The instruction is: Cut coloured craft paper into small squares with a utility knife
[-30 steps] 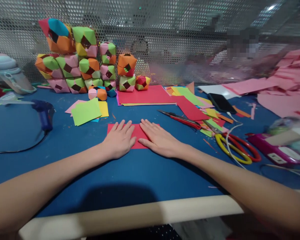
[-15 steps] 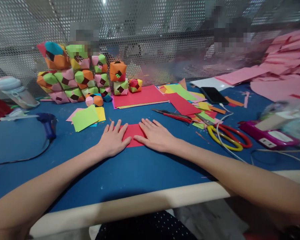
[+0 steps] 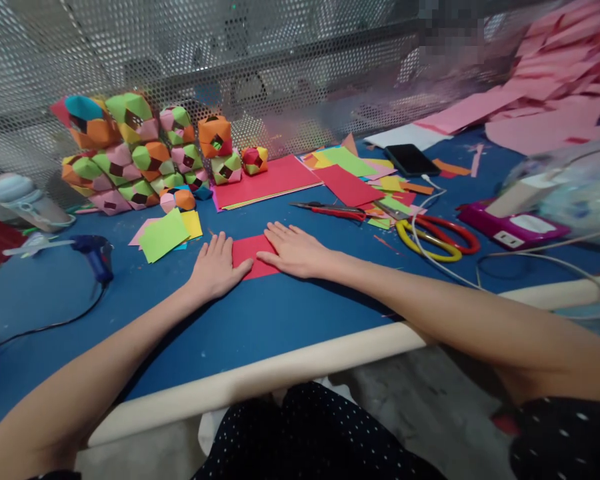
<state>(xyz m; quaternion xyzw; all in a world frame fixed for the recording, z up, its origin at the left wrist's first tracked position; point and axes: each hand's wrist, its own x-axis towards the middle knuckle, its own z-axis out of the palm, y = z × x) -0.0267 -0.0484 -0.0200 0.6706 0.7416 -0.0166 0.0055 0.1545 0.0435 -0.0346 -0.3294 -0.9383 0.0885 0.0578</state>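
A red sheet of paper (image 3: pixel 254 249) lies flat on the blue table (image 3: pixel 260 320) before me. My left hand (image 3: pixel 215 268) rests palm down on its left end, fingers spread and the thumb on the paper. On the right end lies my right hand (image 3: pixel 297 251), also flat with its fingers stretched out. The hands hide both ends of the sheet. Beyond my left hand is a small stack of coloured squares, with a green paper square (image 3: pixel 163 235) on top.
Folded paper balls (image 3: pixel 153 160) are stacked at the back left. A glue gun (image 3: pixel 94 257) lies left. Right of my hands are craft pliers or cutters (image 3: pixel 335 211), scissors (image 3: pixel 437 240), a phone (image 3: pixel 411 160), a purple power strip (image 3: pixel 513 225) with cables, and pink paper (image 3: pixel 555 87).
The camera view has tilted and shifted, so the table appears turned. My left hand has slid slightly left, showing more of the red paper; the right hand stays flat on it.
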